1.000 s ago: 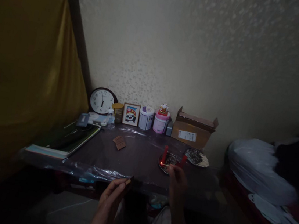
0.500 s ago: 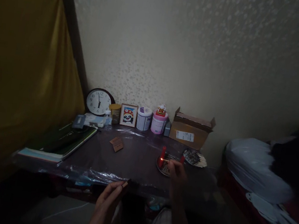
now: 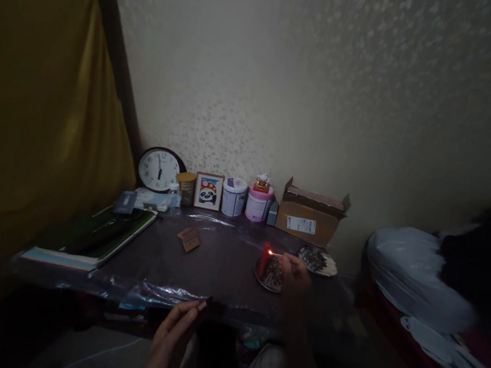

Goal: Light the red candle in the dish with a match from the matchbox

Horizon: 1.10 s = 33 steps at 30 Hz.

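My right hand [image 3: 296,275] pinches a burning match [image 3: 276,255] above a small plate [image 3: 268,286]. The match's flame is beside the upper part of a red candle [image 3: 264,261], which stands upright on the plate among brown bits. Whether the wick has caught, I cannot tell. Low in front of the table edge, my left hand [image 3: 177,327] is closed on a small flat brown piece [image 3: 203,305] with a dark end; its kind is unclear. A second plate [image 3: 312,267], holding burnt matchsticks and pale unburnt ones, lies just beyond my right hand.
A brown folded card [image 3: 189,239] lies mid-table. Along the wall stand a clock [image 3: 159,170], a panda picture [image 3: 208,192], two tins [image 3: 234,197] and a cardboard box [image 3: 312,214]. Green books [image 3: 97,230] lie left; a plastic bag [image 3: 410,274] bulges at right.
The match tip has risen from low beside the candle to near its top, and its flame looks brighter. My right hand moved slightly up; my left hand stays nearly in place.
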Each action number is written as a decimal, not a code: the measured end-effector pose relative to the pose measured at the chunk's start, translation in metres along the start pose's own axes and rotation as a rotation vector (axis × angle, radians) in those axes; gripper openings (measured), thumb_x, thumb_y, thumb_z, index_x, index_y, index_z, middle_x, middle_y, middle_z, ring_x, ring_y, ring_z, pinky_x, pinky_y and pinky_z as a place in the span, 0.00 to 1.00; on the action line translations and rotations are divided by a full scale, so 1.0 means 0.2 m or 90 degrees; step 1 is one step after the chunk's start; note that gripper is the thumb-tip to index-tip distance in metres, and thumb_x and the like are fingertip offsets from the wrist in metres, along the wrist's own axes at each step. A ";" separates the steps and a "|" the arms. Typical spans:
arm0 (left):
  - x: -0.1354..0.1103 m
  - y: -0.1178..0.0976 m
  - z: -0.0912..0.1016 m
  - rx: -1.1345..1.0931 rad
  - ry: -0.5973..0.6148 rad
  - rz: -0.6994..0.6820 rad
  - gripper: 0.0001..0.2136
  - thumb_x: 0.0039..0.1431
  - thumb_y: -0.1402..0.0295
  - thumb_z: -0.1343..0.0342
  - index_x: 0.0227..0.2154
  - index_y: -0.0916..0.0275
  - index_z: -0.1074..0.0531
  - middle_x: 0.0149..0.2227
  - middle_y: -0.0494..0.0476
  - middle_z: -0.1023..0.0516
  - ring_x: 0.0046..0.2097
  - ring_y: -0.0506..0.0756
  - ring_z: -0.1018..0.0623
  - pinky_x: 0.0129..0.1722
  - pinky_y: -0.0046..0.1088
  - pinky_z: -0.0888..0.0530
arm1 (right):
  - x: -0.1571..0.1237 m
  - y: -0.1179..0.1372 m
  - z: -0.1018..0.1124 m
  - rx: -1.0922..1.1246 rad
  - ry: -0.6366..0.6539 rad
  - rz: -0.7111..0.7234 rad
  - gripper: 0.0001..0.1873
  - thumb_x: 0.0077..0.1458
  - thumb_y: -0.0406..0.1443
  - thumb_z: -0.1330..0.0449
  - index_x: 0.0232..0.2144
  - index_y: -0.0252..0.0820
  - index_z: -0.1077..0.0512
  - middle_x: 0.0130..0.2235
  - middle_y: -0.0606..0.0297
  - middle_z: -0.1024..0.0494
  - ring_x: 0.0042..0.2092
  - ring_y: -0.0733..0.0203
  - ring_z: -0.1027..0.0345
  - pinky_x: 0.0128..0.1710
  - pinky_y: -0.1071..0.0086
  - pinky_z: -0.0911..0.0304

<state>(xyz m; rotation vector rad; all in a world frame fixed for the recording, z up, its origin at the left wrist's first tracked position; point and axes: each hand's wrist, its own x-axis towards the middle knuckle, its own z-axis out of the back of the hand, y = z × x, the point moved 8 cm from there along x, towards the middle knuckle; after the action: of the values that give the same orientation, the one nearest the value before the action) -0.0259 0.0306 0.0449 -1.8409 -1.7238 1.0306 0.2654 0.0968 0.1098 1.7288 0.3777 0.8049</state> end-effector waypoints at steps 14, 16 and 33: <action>0.00 -0.01 -0.01 0.010 0.016 -0.014 0.11 0.41 0.63 0.32 0.29 0.62 0.22 0.33 0.55 0.17 0.41 0.55 0.20 0.44 0.26 0.28 | 0.07 -0.01 -0.02 0.036 0.007 -0.014 0.16 0.38 0.46 0.35 0.26 0.40 0.26 0.23 0.65 0.22 0.27 0.59 0.27 0.28 0.67 0.33; 0.00 -0.01 0.00 0.007 0.011 -0.007 0.12 0.40 0.63 0.31 0.29 0.61 0.22 0.33 0.55 0.16 0.41 0.55 0.20 0.44 0.25 0.28 | 0.08 -0.01 -0.03 0.035 0.014 -0.013 0.16 0.37 0.46 0.34 0.25 0.40 0.26 0.23 0.65 0.22 0.27 0.59 0.27 0.28 0.67 0.33; -0.02 -0.02 -0.01 -0.022 -0.017 0.009 0.13 0.34 0.65 0.29 0.27 0.61 0.21 0.32 0.54 0.16 0.39 0.57 0.19 0.40 0.27 0.25 | 0.10 0.07 -0.03 -0.008 0.033 0.003 0.16 0.35 0.47 0.35 0.24 0.41 0.27 0.23 0.66 0.22 0.28 0.58 0.28 0.29 0.66 0.35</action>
<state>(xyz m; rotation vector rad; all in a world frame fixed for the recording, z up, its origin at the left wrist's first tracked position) -0.0272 0.0272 0.0494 -1.8712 -1.7559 1.0413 0.2726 0.1090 0.1295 1.7002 0.4036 0.8557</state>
